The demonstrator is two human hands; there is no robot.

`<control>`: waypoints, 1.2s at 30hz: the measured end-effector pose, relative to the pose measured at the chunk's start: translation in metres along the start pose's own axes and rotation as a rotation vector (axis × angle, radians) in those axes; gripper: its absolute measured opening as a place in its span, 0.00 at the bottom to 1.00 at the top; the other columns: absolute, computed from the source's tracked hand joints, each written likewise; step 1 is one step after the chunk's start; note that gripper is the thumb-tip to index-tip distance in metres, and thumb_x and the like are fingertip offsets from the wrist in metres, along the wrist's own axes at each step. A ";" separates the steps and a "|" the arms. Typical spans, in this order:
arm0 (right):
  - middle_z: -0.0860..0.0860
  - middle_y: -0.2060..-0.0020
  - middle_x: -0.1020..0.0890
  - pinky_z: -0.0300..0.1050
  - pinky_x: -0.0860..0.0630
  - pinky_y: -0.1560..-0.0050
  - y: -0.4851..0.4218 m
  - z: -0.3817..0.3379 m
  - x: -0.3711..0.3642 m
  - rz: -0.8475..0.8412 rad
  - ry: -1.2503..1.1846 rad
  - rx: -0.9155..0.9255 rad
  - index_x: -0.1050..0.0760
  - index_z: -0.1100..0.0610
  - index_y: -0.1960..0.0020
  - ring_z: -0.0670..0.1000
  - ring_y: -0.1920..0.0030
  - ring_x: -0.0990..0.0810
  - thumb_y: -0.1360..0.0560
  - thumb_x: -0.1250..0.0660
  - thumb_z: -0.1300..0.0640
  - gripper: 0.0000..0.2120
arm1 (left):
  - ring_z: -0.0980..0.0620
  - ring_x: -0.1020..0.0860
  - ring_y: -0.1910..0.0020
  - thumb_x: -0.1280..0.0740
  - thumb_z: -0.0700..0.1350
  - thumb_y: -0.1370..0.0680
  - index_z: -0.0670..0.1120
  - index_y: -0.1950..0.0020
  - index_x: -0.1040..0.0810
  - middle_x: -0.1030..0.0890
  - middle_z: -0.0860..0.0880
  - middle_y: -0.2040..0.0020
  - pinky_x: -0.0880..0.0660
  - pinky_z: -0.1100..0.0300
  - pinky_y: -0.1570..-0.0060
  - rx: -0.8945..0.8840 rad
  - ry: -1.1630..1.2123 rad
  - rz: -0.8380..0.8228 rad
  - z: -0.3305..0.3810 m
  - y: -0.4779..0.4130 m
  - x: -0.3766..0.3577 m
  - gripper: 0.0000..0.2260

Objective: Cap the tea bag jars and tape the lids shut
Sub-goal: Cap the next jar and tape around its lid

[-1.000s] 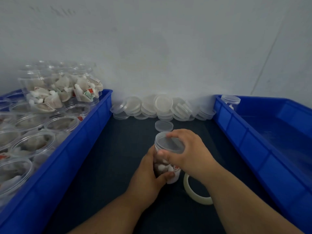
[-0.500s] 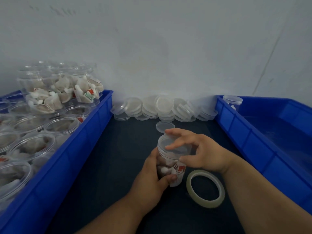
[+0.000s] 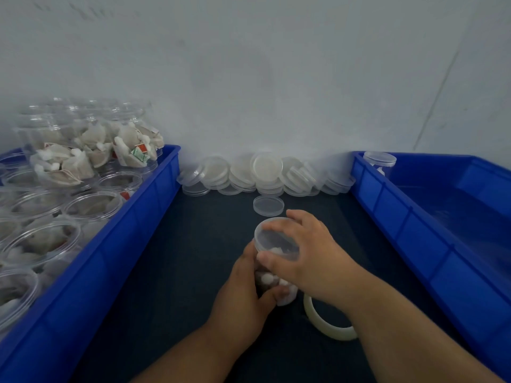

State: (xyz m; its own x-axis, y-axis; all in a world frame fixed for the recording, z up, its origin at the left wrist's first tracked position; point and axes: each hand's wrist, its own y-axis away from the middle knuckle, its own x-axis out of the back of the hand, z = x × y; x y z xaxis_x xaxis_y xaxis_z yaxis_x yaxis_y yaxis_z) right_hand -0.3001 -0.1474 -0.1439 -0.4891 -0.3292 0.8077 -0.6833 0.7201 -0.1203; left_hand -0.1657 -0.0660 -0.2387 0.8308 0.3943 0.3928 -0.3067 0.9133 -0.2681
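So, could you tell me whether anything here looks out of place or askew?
Nothing looks spilled or broken. The spare lids form a loose heap against the wall, several tipped on edge, and one lid lies alone before it. The tape roll lies partly under the right forearm.

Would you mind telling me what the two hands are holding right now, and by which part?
The left hand grips the tea bag jar around its lower body; the right hand grips the lid by its rim, atop the jar.
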 end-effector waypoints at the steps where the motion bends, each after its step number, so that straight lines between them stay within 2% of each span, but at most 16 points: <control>1: 0.36 0.27 0.44 0.45 0.36 0.32 0.001 0.002 0.004 -0.034 -0.010 0.008 0.35 0.30 0.33 0.42 0.26 0.46 0.31 0.33 0.33 0.27 | 0.66 0.23 0.41 0.24 0.47 0.26 0.69 0.31 0.34 0.23 0.66 0.40 0.24 0.67 0.45 0.000 0.006 -0.001 0.000 0.000 0.000 0.31; 3: 0.34 0.29 0.41 0.44 0.33 0.32 0.001 0.005 0.009 -0.049 0.008 0.012 0.35 0.30 0.32 0.40 0.29 0.39 0.31 0.32 0.33 0.29 | 0.65 0.22 0.41 0.24 0.47 0.26 0.70 0.32 0.35 0.22 0.64 0.40 0.24 0.64 0.44 0.001 0.003 -0.003 0.000 -0.001 0.000 0.32; 5: 0.33 0.39 0.36 0.37 0.30 0.43 0.000 0.005 0.009 0.023 0.032 -0.020 0.33 0.30 0.34 0.38 0.37 0.32 0.36 0.30 0.30 0.32 | 0.65 0.23 0.40 0.24 0.47 0.26 0.69 0.31 0.34 0.23 0.64 0.39 0.24 0.62 0.42 0.000 0.010 -0.008 0.001 -0.001 0.000 0.32; 8: 0.39 0.49 0.39 0.37 0.33 0.53 -0.002 -0.002 -0.002 0.136 0.145 -0.091 0.35 0.31 0.36 0.40 0.46 0.35 0.40 0.34 0.24 0.35 | 0.67 0.24 0.39 0.24 0.47 0.25 0.69 0.32 0.33 0.25 0.67 0.38 0.26 0.69 0.44 -0.018 0.008 -0.008 0.001 0.000 0.000 0.30; 9: 0.40 0.48 0.40 0.39 0.33 0.50 -0.001 -0.004 -0.007 0.148 0.178 -0.091 0.37 0.32 0.35 0.41 0.43 0.37 0.40 0.36 0.24 0.35 | 0.67 0.24 0.39 0.24 0.47 0.25 0.69 0.33 0.33 0.25 0.68 0.38 0.25 0.71 0.47 -0.027 0.003 -0.008 0.002 0.001 0.000 0.29; 11: 0.43 0.37 0.42 0.44 0.34 0.38 0.002 -0.003 -0.010 0.109 0.152 -0.060 0.39 0.34 0.31 0.47 0.31 0.44 0.36 0.40 0.26 0.35 | 0.67 0.23 0.41 0.24 0.47 0.26 0.69 0.32 0.34 0.24 0.68 0.39 0.25 0.71 0.48 -0.034 0.005 -0.011 0.003 0.001 0.000 0.30; 13: 0.36 0.26 0.54 0.48 0.42 0.29 0.006 -0.001 -0.003 -0.008 0.049 -0.045 0.42 0.35 0.27 0.45 0.23 0.58 0.29 0.40 0.31 0.32 | 0.65 0.23 0.41 0.24 0.48 0.26 0.69 0.30 0.35 0.23 0.65 0.39 0.24 0.65 0.45 -0.015 0.011 -0.017 0.003 0.000 0.000 0.32; 14: 0.34 0.25 0.57 0.46 0.43 0.29 0.007 0.002 0.001 -0.058 0.036 -0.035 0.43 0.36 0.26 0.43 0.23 0.58 0.26 0.40 0.34 0.31 | 0.64 0.22 0.41 0.24 0.48 0.26 0.69 0.29 0.36 0.23 0.64 0.39 0.24 0.63 0.44 -0.011 0.016 -0.019 0.003 0.000 -0.001 0.32; 16: 0.35 0.25 0.51 0.38 0.41 0.35 0.009 0.005 0.004 -0.040 0.077 -0.018 0.41 0.37 0.25 0.41 0.25 0.47 0.26 0.38 0.35 0.31 | 0.63 0.22 0.41 0.25 0.47 0.25 0.68 0.29 0.36 0.22 0.63 0.40 0.24 0.62 0.44 -0.018 0.018 -0.017 0.002 0.000 -0.002 0.32; 18: 0.34 0.32 0.40 0.30 0.38 0.44 0.009 0.004 0.004 0.064 0.081 -0.026 0.35 0.35 0.29 0.34 0.36 0.37 0.31 0.34 0.32 0.32 | 0.62 0.21 0.41 0.25 0.45 0.26 0.69 0.30 0.35 0.22 0.62 0.40 0.24 0.66 0.46 -0.025 0.020 -0.018 0.002 0.000 -0.002 0.32; 20: 0.29 0.44 0.39 0.27 0.36 0.53 0.007 0.002 0.003 0.115 0.021 -0.040 0.30 0.34 0.35 0.33 0.45 0.33 0.36 0.29 0.31 0.31 | 0.62 0.21 0.41 0.25 0.45 0.26 0.68 0.30 0.34 0.22 0.62 0.40 0.25 0.69 0.47 -0.022 0.039 -0.028 0.002 0.000 -0.001 0.32; 22: 0.30 0.47 0.38 0.29 0.35 0.55 0.003 0.004 0.003 0.120 -0.028 -0.055 0.28 0.33 0.39 0.33 0.46 0.33 0.40 0.27 0.30 0.31 | 0.63 0.22 0.39 0.25 0.45 0.25 0.67 0.29 0.35 0.22 0.63 0.38 0.25 0.70 0.45 -0.016 0.054 -0.037 0.002 0.000 -0.001 0.32; 27: 0.34 0.44 0.38 0.35 0.33 0.49 -0.006 0.012 0.010 0.000 -0.036 0.001 0.32 0.30 0.40 0.39 0.42 0.33 0.46 0.28 0.27 0.36 | 0.65 0.23 0.38 0.23 0.49 0.28 0.70 0.33 0.33 0.23 0.64 0.37 0.24 0.59 0.39 0.027 0.090 -0.080 0.003 -0.003 0.004 0.31; 31: 0.31 0.29 0.41 0.33 0.33 0.39 -0.007 0.021 0.018 -0.215 -0.194 0.140 0.32 0.28 0.34 0.32 0.32 0.38 0.34 0.24 0.38 0.31 | 0.68 0.23 0.41 0.21 0.56 0.36 0.80 0.42 0.38 0.24 0.71 0.41 0.23 0.68 0.46 0.085 0.120 -0.109 0.004 -0.003 0.008 0.35; 33: 0.33 0.31 0.34 0.35 0.33 0.35 -0.005 0.024 0.013 -0.162 -0.282 0.185 0.27 0.34 0.35 0.34 0.31 0.35 0.32 0.22 0.47 0.29 | 0.70 0.23 0.42 0.20 0.55 0.36 0.83 0.44 0.44 0.27 0.74 0.41 0.24 0.71 0.48 0.085 0.103 -0.115 0.004 0.000 0.003 0.39; 36: 0.34 0.36 0.29 0.27 0.33 0.40 0.001 0.021 -0.003 0.005 -0.344 0.171 0.24 0.37 0.38 0.33 0.36 0.31 0.34 0.21 0.50 0.27 | 0.71 0.22 0.44 0.19 0.55 0.36 0.84 0.43 0.47 0.28 0.75 0.39 0.23 0.71 0.51 0.053 0.067 -0.049 0.005 0.002 -0.005 0.42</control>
State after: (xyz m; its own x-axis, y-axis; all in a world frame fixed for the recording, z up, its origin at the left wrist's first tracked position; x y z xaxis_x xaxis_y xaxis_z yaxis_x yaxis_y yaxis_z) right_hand -0.3107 -0.1579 -0.1587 -0.6260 -0.5330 0.5692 -0.7471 0.6191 -0.2419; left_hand -0.1725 -0.0657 -0.2367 0.8740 0.3428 0.3445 -0.2875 0.9362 -0.2022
